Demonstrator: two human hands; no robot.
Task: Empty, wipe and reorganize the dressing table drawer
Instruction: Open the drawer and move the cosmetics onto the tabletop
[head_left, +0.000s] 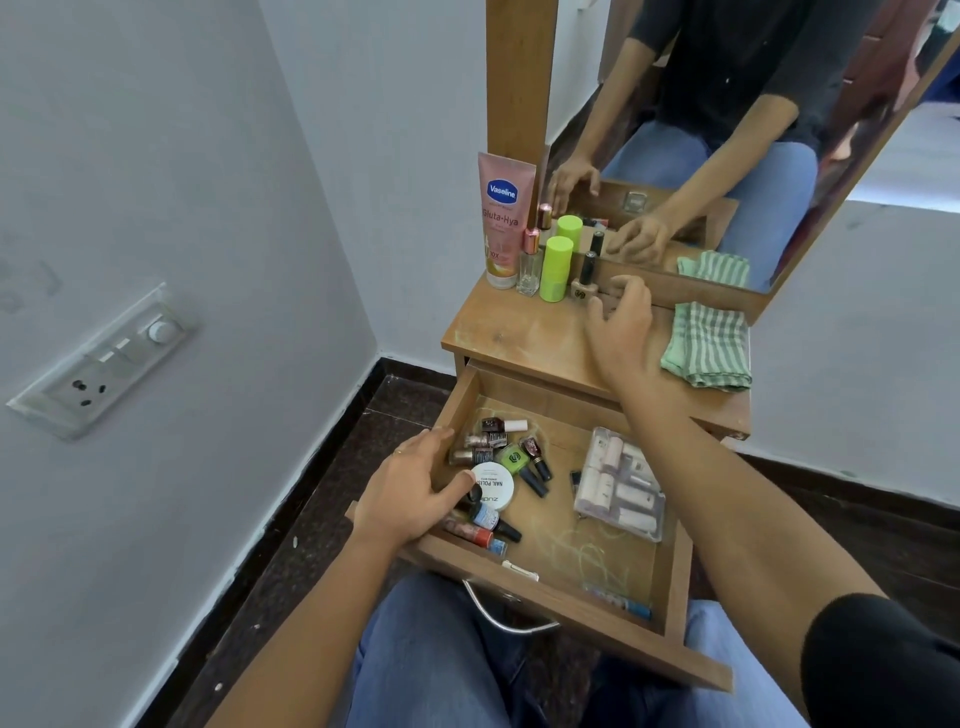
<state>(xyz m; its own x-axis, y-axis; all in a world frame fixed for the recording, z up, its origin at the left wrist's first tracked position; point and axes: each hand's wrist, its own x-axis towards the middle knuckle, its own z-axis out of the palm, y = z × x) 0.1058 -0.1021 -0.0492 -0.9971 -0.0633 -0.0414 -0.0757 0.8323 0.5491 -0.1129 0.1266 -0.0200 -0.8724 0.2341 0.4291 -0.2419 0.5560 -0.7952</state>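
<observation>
**Drawer open, both hands released**

The drawer (675, 587) is standing pulled out from under the bench (519, 338). The left hand (415, 493) is resting across its left wall, fingers loose along the rim, grasping nothing, thumb inside beside the white jar (493, 486). Nail polish bottles (498, 452) are crowding that left side; a clear packet (621, 483) is lying towards the right wall, bare floor between them. Beyond the drawer's back, the right hand (621, 327) is hovering over the bench, fingers spread, empty, near a striped cloth (709, 345).
</observation>
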